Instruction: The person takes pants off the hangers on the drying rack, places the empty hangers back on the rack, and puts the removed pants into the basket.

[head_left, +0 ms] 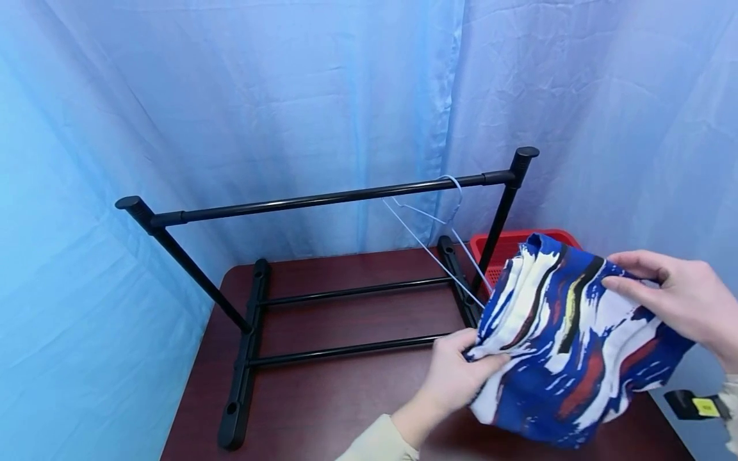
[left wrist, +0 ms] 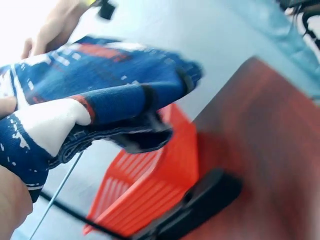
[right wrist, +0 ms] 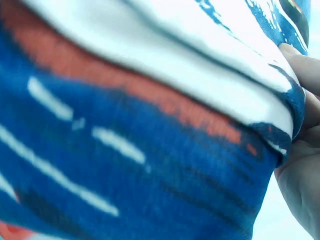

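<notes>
A folded cloth garment (head_left: 553,358), blue and white with red, black and yellow strokes, is held up over the table's right side. Its exact kind is hidden by the folds. My left hand (head_left: 461,371) pinches its left edge, thumb on top. At the upper right edge my right hand (head_left: 674,294) grips it between thumb and fingers. In the left wrist view the layered garment (left wrist: 120,100) stands out above a red basket. Close-up cloth (right wrist: 150,125) fills most of the right wrist view, with fingers (right wrist: 305,70) at its right edge.
A black rack (head_left: 323,202) stands on the dark red table (head_left: 357,390). One light blue wire hanger (head_left: 426,246) hangs near the bar's right end, partly behind the garment. The red basket (head_left: 507,242) sits behind the rack's right post. Blue curtains (head_left: 288,96) surround the table.
</notes>
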The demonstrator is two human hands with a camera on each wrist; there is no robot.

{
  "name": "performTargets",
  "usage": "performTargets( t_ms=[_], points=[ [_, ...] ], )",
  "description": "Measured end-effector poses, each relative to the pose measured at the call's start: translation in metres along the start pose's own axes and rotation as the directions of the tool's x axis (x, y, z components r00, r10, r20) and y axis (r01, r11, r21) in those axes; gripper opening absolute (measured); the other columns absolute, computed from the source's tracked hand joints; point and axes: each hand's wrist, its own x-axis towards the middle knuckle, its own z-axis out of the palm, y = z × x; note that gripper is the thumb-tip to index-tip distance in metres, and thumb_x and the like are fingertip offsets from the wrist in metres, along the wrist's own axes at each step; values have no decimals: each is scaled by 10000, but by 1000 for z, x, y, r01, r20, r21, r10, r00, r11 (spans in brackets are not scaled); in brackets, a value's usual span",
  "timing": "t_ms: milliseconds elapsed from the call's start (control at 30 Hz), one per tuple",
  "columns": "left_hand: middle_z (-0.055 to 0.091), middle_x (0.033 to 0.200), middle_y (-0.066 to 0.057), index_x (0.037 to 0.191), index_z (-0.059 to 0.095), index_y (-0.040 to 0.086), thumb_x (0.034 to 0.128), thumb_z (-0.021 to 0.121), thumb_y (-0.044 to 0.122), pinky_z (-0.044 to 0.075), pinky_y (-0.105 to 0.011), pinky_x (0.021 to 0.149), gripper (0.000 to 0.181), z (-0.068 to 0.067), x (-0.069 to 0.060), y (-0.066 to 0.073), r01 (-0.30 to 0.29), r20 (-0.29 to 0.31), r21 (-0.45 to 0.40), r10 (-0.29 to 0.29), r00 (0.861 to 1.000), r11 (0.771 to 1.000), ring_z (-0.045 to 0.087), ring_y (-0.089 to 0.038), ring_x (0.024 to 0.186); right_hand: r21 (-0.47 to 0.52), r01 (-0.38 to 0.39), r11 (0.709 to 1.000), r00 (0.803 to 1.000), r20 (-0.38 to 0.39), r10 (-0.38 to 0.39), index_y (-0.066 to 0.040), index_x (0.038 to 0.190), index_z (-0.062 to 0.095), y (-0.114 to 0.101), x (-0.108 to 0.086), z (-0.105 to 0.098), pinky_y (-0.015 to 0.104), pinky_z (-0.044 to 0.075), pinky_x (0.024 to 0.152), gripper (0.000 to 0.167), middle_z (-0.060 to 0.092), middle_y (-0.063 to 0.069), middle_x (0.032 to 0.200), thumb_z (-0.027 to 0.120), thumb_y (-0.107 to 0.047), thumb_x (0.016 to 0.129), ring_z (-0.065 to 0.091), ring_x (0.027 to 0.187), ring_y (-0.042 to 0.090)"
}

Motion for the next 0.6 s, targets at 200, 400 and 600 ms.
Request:
performTargets(
  t_ms=[200, 400, 600],
  points=[
    [762, 946, 86, 1095, 778, 120, 861, 794, 155, 543, -149, 742, 238, 41, -5, -3, 185, 24, -157, -183, 983, 970, 660, 31, 784, -161, 168, 973, 985, -8, -171, 73, 1180, 651, 12, 25, -13, 489, 579, 678, 354, 694, 340, 1016, 725, -199, 966, 676, 841, 475],
    [738, 992, 127, 1123, 734, 179, 894, 733, 111, 546, -169, 776, 239, 76, -4, -12, 284, 40, -233, -282, 958, 930, 676, 9, 850, -254, 271, 928, 962, 49, -268, 88, 1168, 656, 22, 44, -18, 628, 551, 743, 306, 684, 352, 1054, 736, -95, 936, 671, 912, 519],
    [702, 1114, 159, 1203, 662, 262, 961, 684, 129, 530, -186, 862, 276, 100, 13, -24, 316, 27, -202, -317, 948, 927, 649, 23, 960, -290, 319, 902, 948, 92, -306, 119, 1173, 647, 26, 64, -24, 631, 551, 762, 296, 672, 372, 1080, 724, -20, 923, 675, 919, 515]
  ],
)
